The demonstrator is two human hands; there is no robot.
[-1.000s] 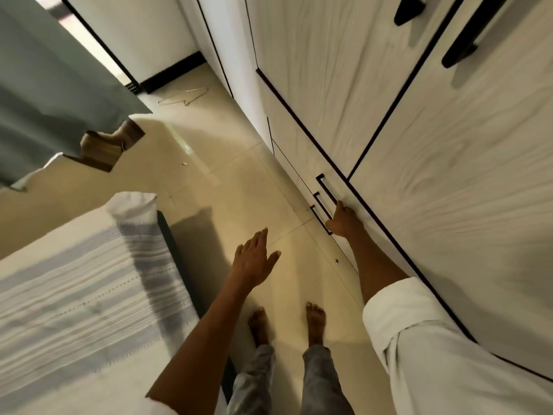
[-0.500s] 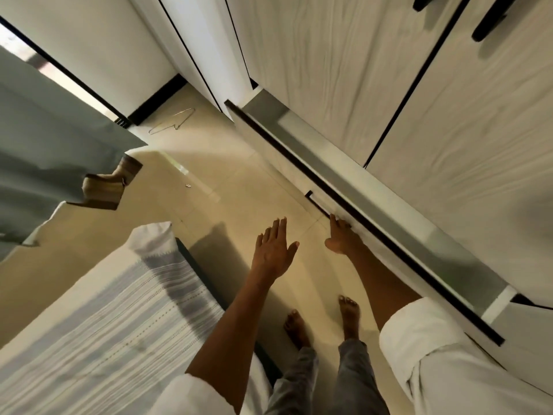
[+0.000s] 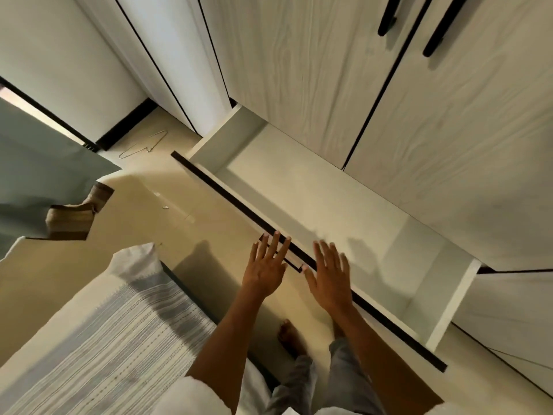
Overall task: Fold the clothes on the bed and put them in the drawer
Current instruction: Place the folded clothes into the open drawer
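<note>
Head view, first question: where was the drawer (image 3: 344,211), and what were the hands doing?

— The drawer stood pulled out from the base of the wardrobe (image 3: 314,70), its pale inside bare and its dark front edge running diagonally across the picture. Both hands hovered over that front edge. The left hand (image 3: 264,269) was spread flat, fingers straight and apart, holding nothing, its fingertips over the dark rim. The right hand (image 3: 330,277) was spread the same way, palm down, empty, its fingers reaching over the rim toward the drawer's inside. Whether either hand touched the rim could not be told.

— And the clothes, the bed?

— The bed (image 3: 98,339) lay at lower left under a striped grey and white cover. No folded garment showed in either hand or inside the drawer. A wire hanger (image 3: 143,145) lay on the tiled floor (image 3: 179,205) near the far corner. A grey curtain (image 3: 39,175) hung at the left edge. Bare feet (image 3: 291,336) stood on the floor between bed and drawer.
</note>
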